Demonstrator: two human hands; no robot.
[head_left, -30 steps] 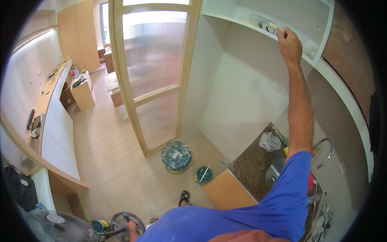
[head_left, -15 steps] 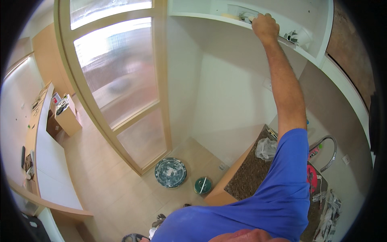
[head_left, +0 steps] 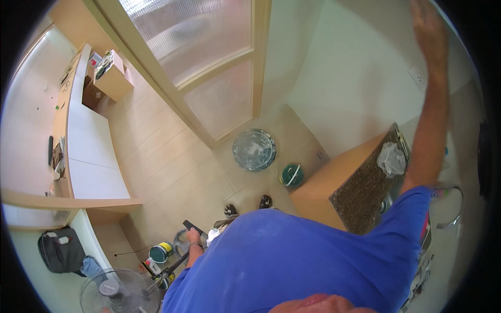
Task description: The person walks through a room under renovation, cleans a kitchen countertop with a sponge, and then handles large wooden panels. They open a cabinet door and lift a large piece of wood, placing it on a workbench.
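Since half a second ago the view has tipped downward, the right hand has moved from the upper middle toward the top right edge, and the left hand has come into fuller view. Two pails stand on the floor: one large, with a dusty lid, and one small green pail with one white stick across it. Two dark shoes show beyond the blue shirt. One clear plastic bag lies on the speckled counter, near one tap. One fan and one backpack are at lower left. The right hand is blurred and cut by the edge; whether it grasps anything cannot be told. The left hand is beside one black bar, at lower left of centre; its fingers are too small to tell whether they are clenched around it.
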